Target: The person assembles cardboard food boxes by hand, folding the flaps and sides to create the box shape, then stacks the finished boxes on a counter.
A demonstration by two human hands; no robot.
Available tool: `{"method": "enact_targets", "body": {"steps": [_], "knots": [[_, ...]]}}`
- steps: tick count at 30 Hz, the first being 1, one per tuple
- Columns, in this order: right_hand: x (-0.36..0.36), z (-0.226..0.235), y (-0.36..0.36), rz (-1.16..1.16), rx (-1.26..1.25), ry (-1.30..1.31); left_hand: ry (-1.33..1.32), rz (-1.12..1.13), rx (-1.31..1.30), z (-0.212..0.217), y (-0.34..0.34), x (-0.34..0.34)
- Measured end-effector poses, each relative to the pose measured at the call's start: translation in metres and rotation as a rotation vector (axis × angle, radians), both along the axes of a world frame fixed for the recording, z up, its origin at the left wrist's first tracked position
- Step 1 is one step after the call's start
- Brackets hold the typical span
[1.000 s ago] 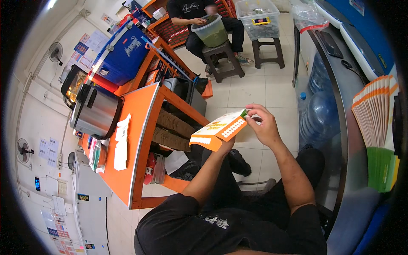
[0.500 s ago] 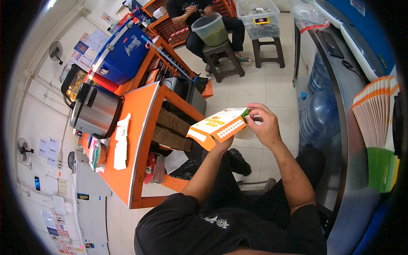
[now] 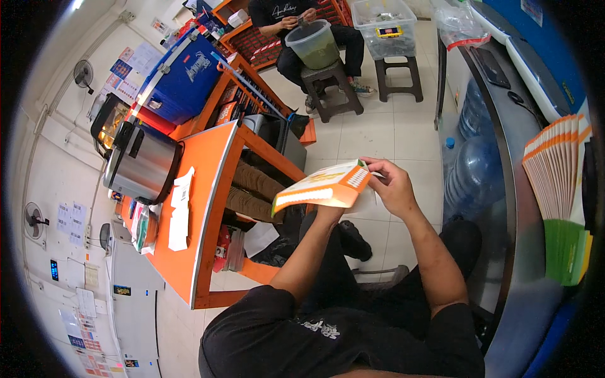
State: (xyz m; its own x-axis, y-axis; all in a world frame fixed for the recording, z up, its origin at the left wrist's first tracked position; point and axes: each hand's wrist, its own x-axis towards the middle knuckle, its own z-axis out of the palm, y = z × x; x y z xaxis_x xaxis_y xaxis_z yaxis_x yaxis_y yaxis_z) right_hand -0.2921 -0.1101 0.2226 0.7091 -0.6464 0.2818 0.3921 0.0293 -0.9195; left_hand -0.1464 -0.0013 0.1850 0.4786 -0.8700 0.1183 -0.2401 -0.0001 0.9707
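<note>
An orange and white flat carton is held up in front of me over my lap. My right hand pinches its right end, where a small green corner shows. My left hand is under the carton, mostly hidden by it; only the wrist and forearm show, so its grip cannot be seen clearly. A stack of the same flat cartons, orange and white above and green lower down, stands on edge at my right.
An orange table at my left carries a steel urn and white paper. Large water bottles stand at my right under a grey counter. Another person sits ahead with a green bucket on a stool.
The carton has tilted slightly, its left end dropping lower. Both hands stay at nearly the same place.
</note>
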Motion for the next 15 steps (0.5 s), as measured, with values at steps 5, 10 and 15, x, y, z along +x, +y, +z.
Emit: {"method": "enact_targets", "body": {"steps": [5, 10, 15], "knots": [[-0.003, 0.006, 0.001, -0.189, -0.346, 0.053, 0.361, 0.048, -0.210, 0.003, -0.005, -0.008], [-0.002, 0.009, 0.010, -0.330, -0.503, 0.102, 0.447, 0.066, -0.163, 0.037, -0.013, -0.023], [0.001, 0.009, 0.010, -0.284, -0.323, 0.106, 0.622, 0.049, -0.153, 0.033, -0.011, -0.014]]}}
